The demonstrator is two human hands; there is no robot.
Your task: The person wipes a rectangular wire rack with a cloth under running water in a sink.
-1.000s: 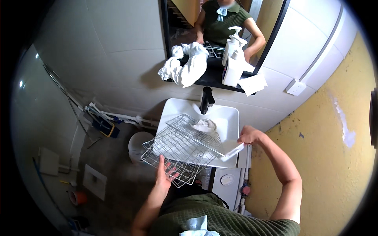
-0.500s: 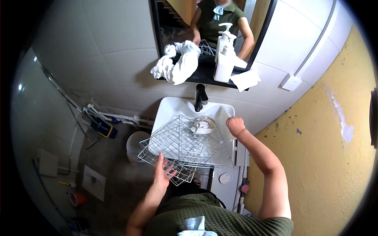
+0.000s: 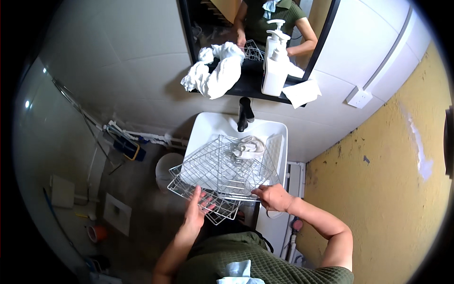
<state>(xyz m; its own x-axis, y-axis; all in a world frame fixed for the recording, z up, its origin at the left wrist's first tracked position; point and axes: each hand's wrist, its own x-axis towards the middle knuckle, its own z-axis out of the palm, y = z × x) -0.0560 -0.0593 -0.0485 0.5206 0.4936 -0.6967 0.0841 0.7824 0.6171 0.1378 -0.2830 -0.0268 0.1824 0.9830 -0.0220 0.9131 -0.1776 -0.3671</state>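
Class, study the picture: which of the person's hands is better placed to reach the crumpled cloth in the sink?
Probably the right hand: it grips the wire rack's near edge on the side where the cloth lies. The left hand supports the rack's lower corner, farther off.

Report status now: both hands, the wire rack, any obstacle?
Left hand and right hand grip wire rack near edge. Rack tilted over white sink. Crumpled cloth behind rack.

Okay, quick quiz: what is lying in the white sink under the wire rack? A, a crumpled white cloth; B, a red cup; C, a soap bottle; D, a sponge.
A: a crumpled white cloth lies in the sink, seen through the wire rack that both hands hold.
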